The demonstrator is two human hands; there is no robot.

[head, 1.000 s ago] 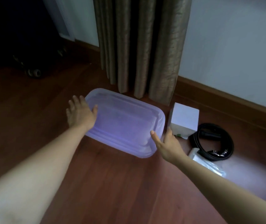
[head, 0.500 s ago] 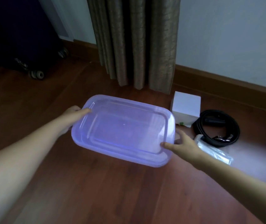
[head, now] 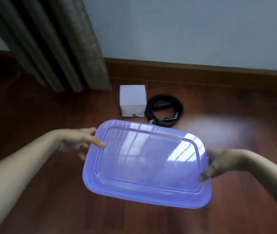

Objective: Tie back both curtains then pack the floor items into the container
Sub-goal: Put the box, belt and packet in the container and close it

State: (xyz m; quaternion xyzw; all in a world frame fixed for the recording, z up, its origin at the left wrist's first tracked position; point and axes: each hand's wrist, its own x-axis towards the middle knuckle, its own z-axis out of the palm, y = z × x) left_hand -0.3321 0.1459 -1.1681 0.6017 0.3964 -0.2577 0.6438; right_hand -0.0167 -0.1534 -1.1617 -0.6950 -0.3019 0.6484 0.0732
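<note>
A translucent purple plastic container [head: 147, 166] hangs above the wooden floor, held at both short ends. My left hand [head: 78, 141] grips its left rim with the thumb on top. My right hand [head: 218, 162] grips the right rim, thumb curled over the edge. Beyond it on the floor lie a small white box [head: 132, 99] and a coiled black belt [head: 165, 109] touching the box's right side. The container hides a clear plastic packet that lay near the belt. A brown-grey curtain [head: 63, 48] hangs down to the floor at the upper left.
A wooden skirting board [head: 201, 71] runs along the pale wall behind the items. Bare wooden floor [head: 33, 107] stretches to the left and below the container. A bright patch of light lies on the floor right of the belt.
Both hands closed on the container's ends and lifted it off the floor, bringing it right and toward me. The view swung right, so the curtain now stands at the left.
</note>
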